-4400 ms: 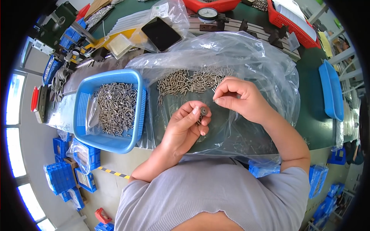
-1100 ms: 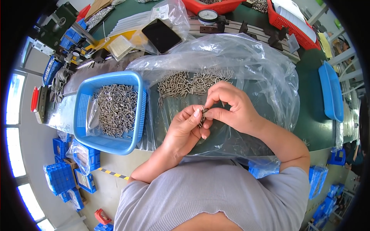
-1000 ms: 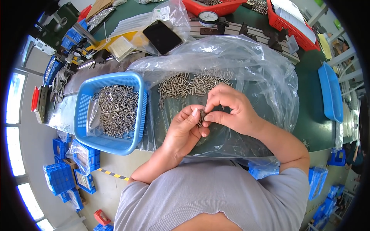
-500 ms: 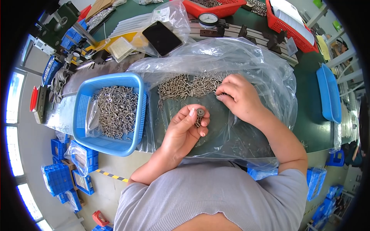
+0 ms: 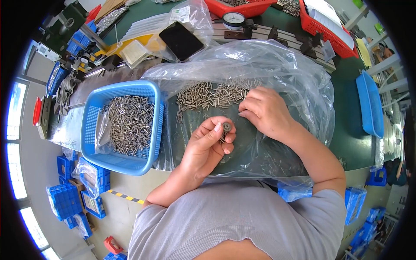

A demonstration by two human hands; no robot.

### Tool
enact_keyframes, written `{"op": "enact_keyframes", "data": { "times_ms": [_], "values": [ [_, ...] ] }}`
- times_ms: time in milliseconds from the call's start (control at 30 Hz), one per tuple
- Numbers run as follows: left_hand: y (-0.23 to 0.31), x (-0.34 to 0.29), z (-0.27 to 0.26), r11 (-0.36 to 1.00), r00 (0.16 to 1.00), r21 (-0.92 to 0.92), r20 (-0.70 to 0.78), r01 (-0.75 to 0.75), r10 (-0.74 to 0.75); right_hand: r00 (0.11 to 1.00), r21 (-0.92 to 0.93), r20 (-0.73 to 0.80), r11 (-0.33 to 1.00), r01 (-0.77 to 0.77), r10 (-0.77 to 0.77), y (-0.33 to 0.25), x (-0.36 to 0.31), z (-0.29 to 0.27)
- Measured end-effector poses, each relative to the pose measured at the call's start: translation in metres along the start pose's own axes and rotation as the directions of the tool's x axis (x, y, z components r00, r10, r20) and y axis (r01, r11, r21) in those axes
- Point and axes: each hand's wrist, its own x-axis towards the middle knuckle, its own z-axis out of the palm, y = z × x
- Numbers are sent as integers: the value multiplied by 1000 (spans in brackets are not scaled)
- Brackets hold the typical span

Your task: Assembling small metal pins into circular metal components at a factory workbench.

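Observation:
My left hand [image 5: 207, 139] is closed around a small round metal piece with a hole in its middle [image 5: 226, 127], pinched between thumb and forefinger. Several small metal pins [image 5: 222, 138] show under it in the curled fingers. To the right, my right hand [image 5: 266, 113] is held with thumb and fingers pressed together at the near right edge of a loose pile of metal pins [image 5: 208, 96]. Whatever its fingertips may hold is too small or hidden to make out. The pile lies on a clear plastic sheet [image 5: 299, 86] spread over the green table.
A blue basket [image 5: 89, 143] of similar pins stands at the left. Behind the sheet lie a black phone [image 5: 181, 41], a dial gauge [image 5: 234, 20] and a slotted metal rail [image 5: 299, 41]. Red baskets [image 5: 318, 32] stand at the back; a blue tray [image 5: 370, 106] sits at the right.
My right hand has shifted slightly left and toward me, its fingertips drawn closer together. My left hand keeps its hold on the round metal piece, nearly still.

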Motion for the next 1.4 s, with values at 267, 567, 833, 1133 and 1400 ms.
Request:
{"op": "enact_keyframes", "data": {
  "times_ms": [267, 567, 833, 1133, 1400],
  "values": [
    [0, -1, -1, 1000, 1000, 20, -20, 23, -23, 900, 798, 326, 426, -426, 288, -26, 0, -16],
    [0, -2, 2, 998, 997, 30, -68, 46, -44, 930, 873, 303, 331, -358, 206, -28, -2, -7],
    [1, -2, 2, 996, 996, 52, -60, 76, -73, 948, 741, 266, 592, -317, 175, -29, 3, -8],
    [-1, -3, 3, 994, 993, 47, -70, 94, -90, 970, 714, 173, 656, -244, 172, -27, -1, -9],
    [-2, 1, 1, 1000, 999, -15, -36, -15, 15, 977, 691, 59, 698, -189, 206, -17, -3, -9]
  ]
}}
